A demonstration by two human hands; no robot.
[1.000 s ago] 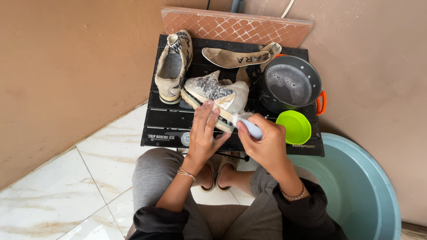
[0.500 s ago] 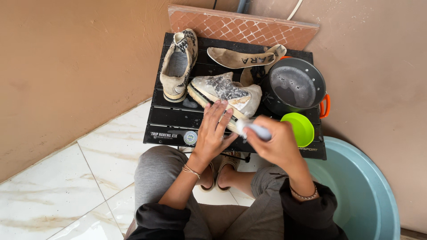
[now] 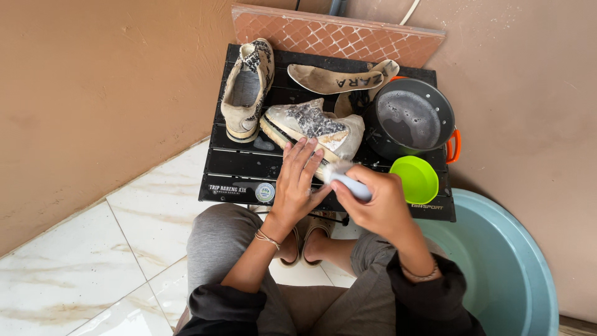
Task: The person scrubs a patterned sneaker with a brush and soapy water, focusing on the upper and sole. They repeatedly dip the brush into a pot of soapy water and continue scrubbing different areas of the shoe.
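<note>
The left hand (image 3: 298, 180) lies flat with its fingers spread, pressing on the sole edge of a soapy white sneaker (image 3: 314, 127) that lies on its side in the middle of the black slatted desk (image 3: 242, 168). The right hand (image 3: 376, 202), wrist bent inward, wraps its fingers tight around a pale blue brush handle (image 3: 349, 185), its head touching the sneaker.
</note>
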